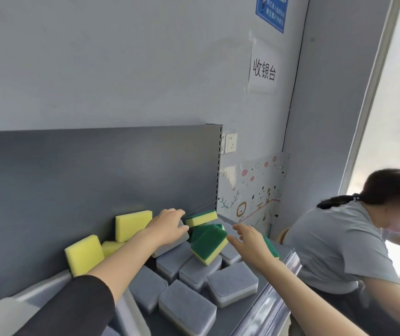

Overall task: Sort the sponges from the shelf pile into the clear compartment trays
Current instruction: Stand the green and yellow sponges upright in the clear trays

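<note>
on the shelf [247, 309], left hand [167, 226] lies flat on a grey sponge [167, 249]; right hand [251, 242] spread, empty.

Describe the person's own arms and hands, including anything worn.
No gloves, rings or watch show. Behind the left hand, a black sleeve stops well short of the wrist. Behind the right hand, the arm is bare as far as the frame shows.
</note>
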Demonstrator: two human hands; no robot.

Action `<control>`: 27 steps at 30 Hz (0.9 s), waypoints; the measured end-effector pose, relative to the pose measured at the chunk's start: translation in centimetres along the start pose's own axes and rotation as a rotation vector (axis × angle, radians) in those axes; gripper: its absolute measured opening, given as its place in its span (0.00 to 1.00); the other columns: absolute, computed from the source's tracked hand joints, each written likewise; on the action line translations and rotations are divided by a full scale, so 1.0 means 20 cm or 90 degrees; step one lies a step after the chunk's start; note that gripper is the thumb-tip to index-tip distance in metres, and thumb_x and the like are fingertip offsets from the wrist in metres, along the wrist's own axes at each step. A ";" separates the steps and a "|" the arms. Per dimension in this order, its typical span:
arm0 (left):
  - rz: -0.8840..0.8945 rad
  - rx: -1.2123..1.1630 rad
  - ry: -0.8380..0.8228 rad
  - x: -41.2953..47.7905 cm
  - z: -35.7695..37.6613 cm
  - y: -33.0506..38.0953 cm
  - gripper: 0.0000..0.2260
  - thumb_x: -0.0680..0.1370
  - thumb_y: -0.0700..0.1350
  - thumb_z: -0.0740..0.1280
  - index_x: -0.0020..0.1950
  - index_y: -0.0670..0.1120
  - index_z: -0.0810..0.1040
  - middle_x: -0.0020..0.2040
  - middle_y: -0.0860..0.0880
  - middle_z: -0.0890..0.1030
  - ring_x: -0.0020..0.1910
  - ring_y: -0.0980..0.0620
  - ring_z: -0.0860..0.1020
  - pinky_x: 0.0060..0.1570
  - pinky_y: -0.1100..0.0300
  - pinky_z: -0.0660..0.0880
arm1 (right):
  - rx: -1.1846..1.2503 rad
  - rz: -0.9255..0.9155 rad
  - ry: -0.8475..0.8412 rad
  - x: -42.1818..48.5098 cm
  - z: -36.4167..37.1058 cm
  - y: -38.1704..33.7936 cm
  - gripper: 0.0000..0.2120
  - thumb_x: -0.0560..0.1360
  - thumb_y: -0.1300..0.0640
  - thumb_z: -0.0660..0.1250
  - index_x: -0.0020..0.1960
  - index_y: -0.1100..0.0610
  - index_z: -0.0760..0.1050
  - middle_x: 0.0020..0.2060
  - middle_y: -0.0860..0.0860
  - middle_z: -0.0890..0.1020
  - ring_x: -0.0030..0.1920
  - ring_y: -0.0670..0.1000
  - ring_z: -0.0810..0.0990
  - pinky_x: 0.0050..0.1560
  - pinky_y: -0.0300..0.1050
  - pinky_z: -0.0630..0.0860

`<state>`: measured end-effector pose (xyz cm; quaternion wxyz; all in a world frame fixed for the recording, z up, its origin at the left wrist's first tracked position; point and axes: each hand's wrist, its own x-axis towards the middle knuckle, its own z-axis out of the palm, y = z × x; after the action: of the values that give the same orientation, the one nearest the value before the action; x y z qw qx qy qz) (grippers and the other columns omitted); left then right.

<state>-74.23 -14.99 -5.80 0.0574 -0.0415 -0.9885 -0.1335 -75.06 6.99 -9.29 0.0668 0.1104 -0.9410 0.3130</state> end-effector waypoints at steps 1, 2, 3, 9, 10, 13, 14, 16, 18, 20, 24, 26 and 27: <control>-0.004 -0.004 -0.002 0.04 0.01 0.01 0.22 0.79 0.50 0.59 0.72 0.45 0.63 0.70 0.46 0.68 0.69 0.47 0.66 0.64 0.51 0.68 | 0.014 0.006 -0.007 0.04 0.01 0.01 0.23 0.77 0.48 0.60 0.69 0.58 0.66 0.64 0.55 0.73 0.63 0.53 0.73 0.62 0.45 0.69; -0.007 -0.009 -0.004 0.07 0.02 0.01 0.22 0.79 0.50 0.58 0.72 0.45 0.63 0.70 0.46 0.68 0.69 0.47 0.66 0.64 0.51 0.68 | 0.026 0.013 -0.019 0.07 0.03 0.01 0.24 0.77 0.47 0.60 0.69 0.58 0.65 0.64 0.56 0.73 0.63 0.53 0.72 0.63 0.46 0.69; -0.011 -0.012 -0.005 0.11 0.03 0.02 0.22 0.79 0.50 0.58 0.72 0.45 0.63 0.70 0.46 0.68 0.69 0.47 0.67 0.64 0.51 0.68 | 0.031 0.020 -0.033 0.10 0.05 0.02 0.25 0.78 0.47 0.60 0.69 0.60 0.65 0.65 0.56 0.73 0.64 0.54 0.72 0.63 0.46 0.69; -0.004 -0.024 -0.012 0.28 0.08 0.05 0.22 0.79 0.49 0.60 0.72 0.45 0.64 0.70 0.46 0.69 0.68 0.48 0.68 0.63 0.53 0.68 | 0.096 0.056 -0.075 0.21 0.14 0.06 0.18 0.77 0.51 0.62 0.62 0.61 0.72 0.50 0.55 0.80 0.50 0.53 0.78 0.51 0.46 0.74; 0.004 -0.027 -0.014 0.31 0.08 0.05 0.21 0.79 0.48 0.60 0.72 0.45 0.64 0.69 0.46 0.69 0.68 0.48 0.68 0.63 0.53 0.68 | 0.136 0.059 -0.072 0.22 0.13 0.07 0.15 0.76 0.52 0.63 0.59 0.61 0.74 0.46 0.54 0.80 0.46 0.52 0.78 0.48 0.47 0.75; 0.042 -0.043 -0.028 0.37 0.12 0.10 0.21 0.78 0.47 0.62 0.71 0.46 0.65 0.69 0.47 0.70 0.68 0.49 0.68 0.65 0.52 0.68 | 0.255 0.067 -0.041 0.25 0.03 0.11 0.07 0.73 0.57 0.65 0.49 0.58 0.77 0.37 0.53 0.80 0.37 0.50 0.77 0.41 0.47 0.76; 0.059 -0.044 -0.038 0.40 0.13 0.12 0.22 0.78 0.47 0.63 0.71 0.47 0.66 0.69 0.48 0.70 0.68 0.50 0.67 0.66 0.52 0.67 | 0.279 0.071 -0.025 0.27 -0.02 0.13 0.05 0.73 0.58 0.65 0.47 0.57 0.77 0.35 0.52 0.79 0.35 0.50 0.76 0.38 0.45 0.75; 0.102 -0.034 -0.088 0.44 0.17 0.16 0.24 0.76 0.48 0.65 0.72 0.48 0.65 0.69 0.49 0.70 0.69 0.51 0.65 0.67 0.54 0.65 | 0.304 0.078 0.006 0.29 -0.11 0.18 0.03 0.73 0.59 0.64 0.44 0.56 0.77 0.35 0.53 0.79 0.34 0.50 0.75 0.35 0.42 0.72; 0.131 -0.019 -0.165 0.47 0.20 0.21 0.30 0.74 0.49 0.67 0.74 0.50 0.61 0.71 0.50 0.67 0.71 0.51 0.62 0.69 0.54 0.63 | 0.297 0.081 0.028 0.30 -0.16 0.25 0.04 0.73 0.59 0.64 0.45 0.56 0.77 0.37 0.54 0.80 0.36 0.50 0.75 0.36 0.42 0.72; 0.140 0.015 -0.226 0.49 0.23 0.25 0.35 0.71 0.50 0.70 0.75 0.51 0.58 0.73 0.50 0.64 0.73 0.51 0.60 0.71 0.53 0.61 | 0.291 0.091 0.036 0.30 -0.18 0.30 0.02 0.73 0.58 0.64 0.44 0.54 0.76 0.40 0.55 0.80 0.39 0.51 0.77 0.40 0.46 0.73; 0.132 0.093 -0.288 0.50 0.25 0.29 0.39 0.70 0.50 0.72 0.76 0.52 0.55 0.73 0.49 0.62 0.72 0.49 0.62 0.69 0.54 0.63 | 0.287 0.103 0.043 0.28 -0.18 0.38 0.02 0.74 0.58 0.64 0.46 0.54 0.75 0.42 0.54 0.80 0.43 0.52 0.77 0.44 0.48 0.75; 0.138 0.118 -0.293 0.51 0.26 0.29 0.38 0.70 0.49 0.71 0.75 0.51 0.56 0.74 0.50 0.63 0.72 0.49 0.63 0.67 0.55 0.64 | 0.288 0.101 0.042 0.27 -0.18 0.39 0.02 0.74 0.58 0.64 0.47 0.54 0.75 0.41 0.53 0.79 0.43 0.52 0.77 0.43 0.46 0.75; 0.142 0.123 -0.288 0.51 0.26 0.30 0.37 0.71 0.49 0.71 0.75 0.51 0.57 0.73 0.50 0.63 0.71 0.49 0.63 0.67 0.55 0.65 | 0.289 0.100 0.041 0.27 -0.18 0.40 0.02 0.74 0.57 0.64 0.47 0.54 0.75 0.41 0.53 0.79 0.42 0.51 0.77 0.42 0.45 0.74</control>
<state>-84.25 -7.23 -7.97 -0.1469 -0.1731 -0.9737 -0.0190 -82.04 14.45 -9.90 0.0455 0.0391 -0.8495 0.5242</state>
